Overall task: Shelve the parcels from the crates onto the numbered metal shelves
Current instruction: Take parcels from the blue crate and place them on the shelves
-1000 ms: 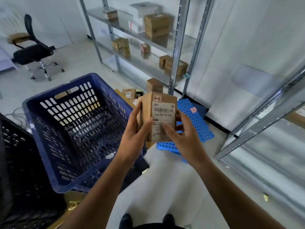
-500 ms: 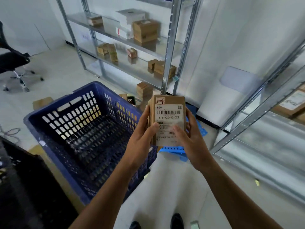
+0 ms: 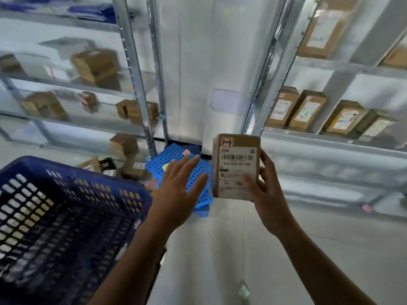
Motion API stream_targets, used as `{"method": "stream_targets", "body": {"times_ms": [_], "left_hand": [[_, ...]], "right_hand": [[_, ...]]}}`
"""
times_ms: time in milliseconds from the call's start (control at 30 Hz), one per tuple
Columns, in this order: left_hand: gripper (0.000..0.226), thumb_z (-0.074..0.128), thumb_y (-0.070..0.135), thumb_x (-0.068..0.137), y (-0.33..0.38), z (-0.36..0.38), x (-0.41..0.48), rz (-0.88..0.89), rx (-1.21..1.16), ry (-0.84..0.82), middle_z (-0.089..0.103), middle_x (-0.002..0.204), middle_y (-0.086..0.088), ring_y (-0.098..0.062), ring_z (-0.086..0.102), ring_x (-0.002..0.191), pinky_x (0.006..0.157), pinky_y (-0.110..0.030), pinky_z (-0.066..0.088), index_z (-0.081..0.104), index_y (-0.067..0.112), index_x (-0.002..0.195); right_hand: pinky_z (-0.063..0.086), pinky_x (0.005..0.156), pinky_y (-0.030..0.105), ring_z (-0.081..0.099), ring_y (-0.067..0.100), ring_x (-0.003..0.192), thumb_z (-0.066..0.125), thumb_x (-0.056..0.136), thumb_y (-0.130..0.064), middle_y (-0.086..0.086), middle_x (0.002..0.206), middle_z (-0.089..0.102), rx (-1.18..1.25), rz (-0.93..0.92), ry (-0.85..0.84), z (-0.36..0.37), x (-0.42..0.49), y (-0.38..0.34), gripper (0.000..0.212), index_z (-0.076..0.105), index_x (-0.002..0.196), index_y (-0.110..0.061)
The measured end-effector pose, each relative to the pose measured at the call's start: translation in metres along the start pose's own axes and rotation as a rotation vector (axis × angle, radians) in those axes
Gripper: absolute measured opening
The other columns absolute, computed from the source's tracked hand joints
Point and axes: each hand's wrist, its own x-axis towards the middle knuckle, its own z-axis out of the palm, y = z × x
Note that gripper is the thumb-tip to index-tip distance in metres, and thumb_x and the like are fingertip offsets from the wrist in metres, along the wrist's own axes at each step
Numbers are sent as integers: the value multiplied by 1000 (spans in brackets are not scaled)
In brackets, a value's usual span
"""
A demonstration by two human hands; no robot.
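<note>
Between metal shelves (image 3: 141, 69), right hand (image 3: 267, 201) grips parcel (image 3: 236, 166).

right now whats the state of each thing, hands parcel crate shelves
left hand: open, off the parcel
right hand: gripping the parcel, alone
parcel: upright in the air, label toward the camera
crate: on the floor; contents unclear
right shelf: row of boxes leaning on it
left shelves: scattered boxes, blurred
</note>
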Motion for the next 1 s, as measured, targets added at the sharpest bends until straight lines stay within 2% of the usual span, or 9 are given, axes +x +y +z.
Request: {"method": "stream_targets", "body": {"times_ms": [167,300,533,667,800,933,1000], "left_hand": [[69,36,71,95,59,38,44,165,217,-24,10,169,17,-10,-9,156,121,-38,2,22,47,158],[74,30,79,88,119,80,73,261,264,23,-6,167,25,-5,-23,151,120,-38,-4,22,52,156],[77,20,83,87,203,153,109,352,350,32,-6,169,22,-10,-23,153,119,-39,-7,10,53,156],[81,15,86,85,230,185,126,361,352,25,-2,170,19,-6,-24,151,121,-39,-7,11,51,158],[80,10,89,84,244,206,148,378,410,32,-16,163,27,-9,-29,151,120,-39,-10,2,55,156],[84,6,89,82,252,220,183,398,446,35,-13,166,23,-8,-30,150,121,-37,-12,5,52,157],[85,7,89,82,256,226,206,410,452,30,-9,168,21,-8,-29,150,121,-37,-12,8,51,158]], "right_hand": [[63,90,53,67,18,120,71,81,-57,-1,136,62,7,-45,130,-90,8,-16,82,33,153,-50],[62,93,51,67,18,121,71,81,-58,0,140,61,-15,-95,185,-162,15,-27,83,31,154,-52],[60,96,54,65,21,125,68,89,-46,-1,143,59,-34,-149,226,-274,35,-24,78,29,156,-45],[61,95,53,66,20,123,68,89,-49,-3,142,59,-35,-152,225,-317,49,-16,78,29,156,-47],[62,94,51,65,20,124,66,90,-45,-6,142,59,-44,-157,222,-347,72,-5,76,28,156,-45],[64,86,37,65,14,123,65,91,-42,-18,136,61,-33,-180,224,-364,108,1,69,31,151,-49],[64,83,34,65,13,122,65,92,-41,-20,135,61,-30,-184,234,-371,132,3,69,31,151,-49]]}}
